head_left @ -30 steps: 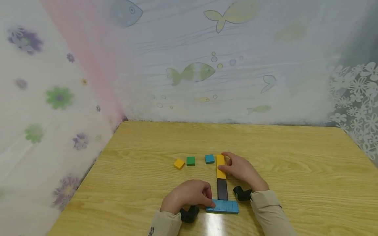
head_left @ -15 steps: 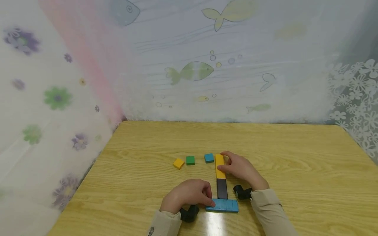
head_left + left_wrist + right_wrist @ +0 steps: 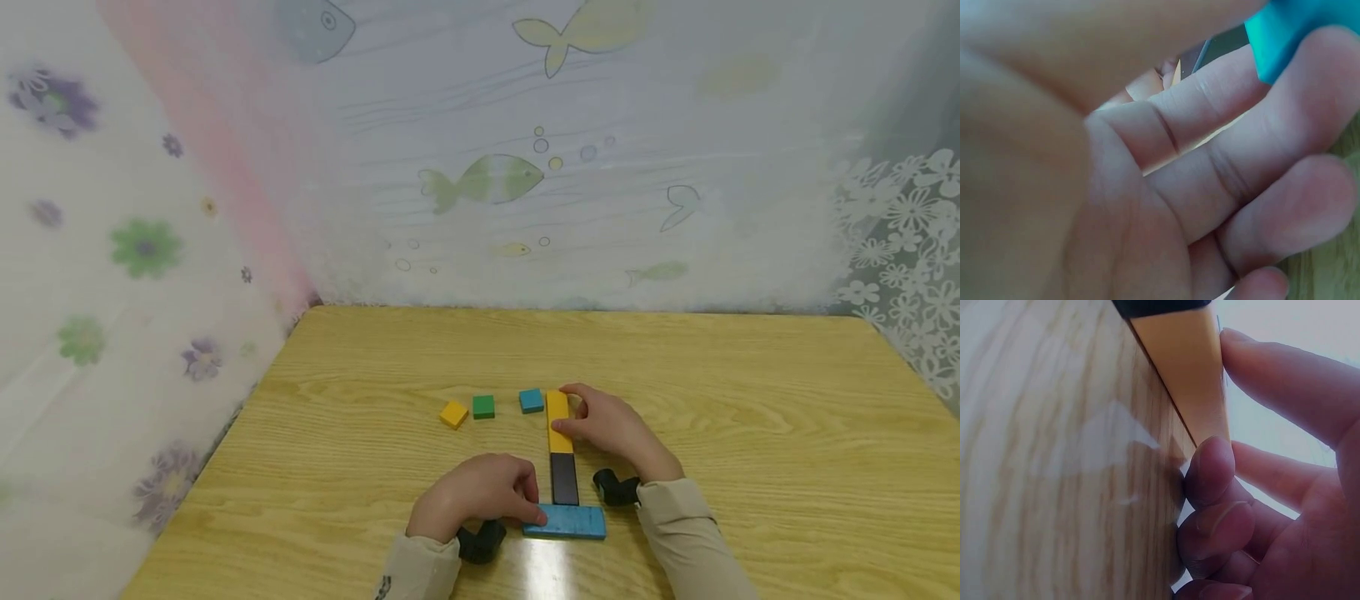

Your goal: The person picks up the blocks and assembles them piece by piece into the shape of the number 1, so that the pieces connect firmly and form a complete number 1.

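Note:
A long blue block (image 3: 570, 522) lies crosswise near the front of the table. My left hand (image 3: 480, 493) pinches its left end, thumb on top; in the left wrist view the block's corner (image 3: 1272, 47) shows between thumb and fingers. From the middle of the blue block a dark block (image 3: 565, 479) runs away from me, with a long yellow block (image 3: 558, 425) in line beyond it. My right hand (image 3: 611, 429) holds the yellow block, its thumb on top and its index finger at the far end. In the right wrist view the yellow block's side (image 3: 1185, 369) stands beside the fingers.
Left of the yellow block's far end lie a small blue block (image 3: 531, 401), a small green block (image 3: 483, 407) and a small yellow block (image 3: 453, 414). Black camera mounts (image 3: 482, 543) sit at both wrists. A patterned curtain (image 3: 480, 283) hangs behind the wooden table (image 3: 750, 392).

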Demonstrator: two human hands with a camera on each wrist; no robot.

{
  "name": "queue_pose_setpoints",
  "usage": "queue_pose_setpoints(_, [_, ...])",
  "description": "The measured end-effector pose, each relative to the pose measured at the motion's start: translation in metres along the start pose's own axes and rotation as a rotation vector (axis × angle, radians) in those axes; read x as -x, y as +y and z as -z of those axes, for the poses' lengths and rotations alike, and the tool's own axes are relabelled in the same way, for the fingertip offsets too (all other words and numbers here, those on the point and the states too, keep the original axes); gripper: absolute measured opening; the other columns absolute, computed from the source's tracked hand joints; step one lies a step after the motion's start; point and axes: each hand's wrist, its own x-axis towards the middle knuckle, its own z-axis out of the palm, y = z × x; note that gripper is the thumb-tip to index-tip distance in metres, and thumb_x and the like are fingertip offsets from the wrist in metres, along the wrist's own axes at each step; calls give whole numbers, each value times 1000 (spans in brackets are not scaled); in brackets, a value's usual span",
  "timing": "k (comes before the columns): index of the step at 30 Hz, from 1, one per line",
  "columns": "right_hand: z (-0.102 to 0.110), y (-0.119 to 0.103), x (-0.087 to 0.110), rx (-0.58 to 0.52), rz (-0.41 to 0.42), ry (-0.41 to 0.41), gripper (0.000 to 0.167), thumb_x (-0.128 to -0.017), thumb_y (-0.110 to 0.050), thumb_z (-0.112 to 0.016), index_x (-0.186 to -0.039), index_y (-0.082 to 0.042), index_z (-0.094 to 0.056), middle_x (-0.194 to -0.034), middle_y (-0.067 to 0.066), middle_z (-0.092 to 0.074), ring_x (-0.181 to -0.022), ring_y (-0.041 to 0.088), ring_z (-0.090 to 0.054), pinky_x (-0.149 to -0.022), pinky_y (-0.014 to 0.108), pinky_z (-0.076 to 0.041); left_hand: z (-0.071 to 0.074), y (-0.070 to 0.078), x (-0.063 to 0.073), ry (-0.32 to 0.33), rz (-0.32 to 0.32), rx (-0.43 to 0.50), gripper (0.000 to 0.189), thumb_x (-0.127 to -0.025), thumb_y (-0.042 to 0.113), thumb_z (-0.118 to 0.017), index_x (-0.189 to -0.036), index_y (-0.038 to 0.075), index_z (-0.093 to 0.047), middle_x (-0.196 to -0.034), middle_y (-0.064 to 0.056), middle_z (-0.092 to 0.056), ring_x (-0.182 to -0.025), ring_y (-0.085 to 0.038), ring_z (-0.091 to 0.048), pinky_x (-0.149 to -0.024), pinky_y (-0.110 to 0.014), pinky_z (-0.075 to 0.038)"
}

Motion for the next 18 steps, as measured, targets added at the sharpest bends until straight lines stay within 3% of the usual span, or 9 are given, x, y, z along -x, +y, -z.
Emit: queue_pose_setpoints(18, [0,2,0,-10,0,2,58,-80,-39,-64,-128,-12,-45,-70,1,-50,-54,15,-43,-51,29,-33,-1,1,1,18,-20,-16,17,-75,37,-69,-74,24,-59,-61,13,-57,-56,-4,-52,-54,-23,-40])
